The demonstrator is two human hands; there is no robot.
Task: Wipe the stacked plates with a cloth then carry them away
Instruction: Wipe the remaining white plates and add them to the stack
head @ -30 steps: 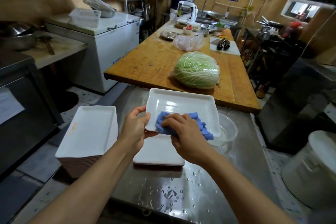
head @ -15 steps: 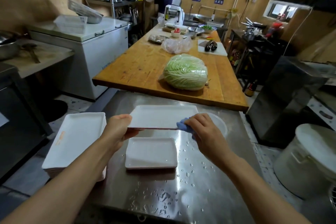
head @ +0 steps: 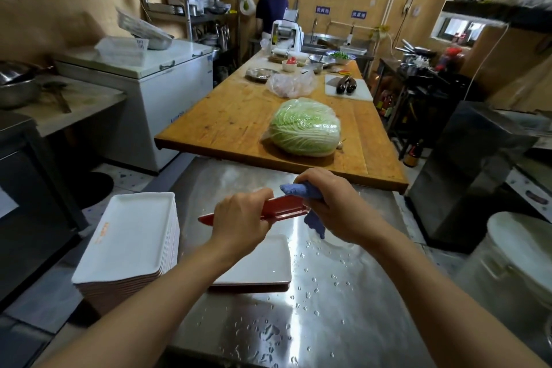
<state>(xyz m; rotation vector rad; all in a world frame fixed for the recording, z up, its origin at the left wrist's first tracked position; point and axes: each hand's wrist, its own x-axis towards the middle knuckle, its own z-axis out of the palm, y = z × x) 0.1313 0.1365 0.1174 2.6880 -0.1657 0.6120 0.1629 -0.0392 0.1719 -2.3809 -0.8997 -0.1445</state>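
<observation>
**Plate held edge-on between both hands, stack to the near left**

The left hand (head: 239, 218) grips the red-backed plate (head: 280, 209) at its left end; the right hand (head: 334, 203) pinches the blue cloth (head: 301, 190) round its right end. The plate's long axis runs left to right, raised above another plate (head: 263, 266) on the wet steel table (head: 343, 293). The wiped stack (head: 128, 242) lies near left, nearer the left hand, with nothing between.

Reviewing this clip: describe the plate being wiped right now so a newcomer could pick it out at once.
Start at the wet steel counter in front of the wooden table. Above it, the left hand grips one plate while the right hand presses a blue cloth to its end. Unlike the stack and the single plate lying white-side up, it is airborne, showing its red underside.
</observation>
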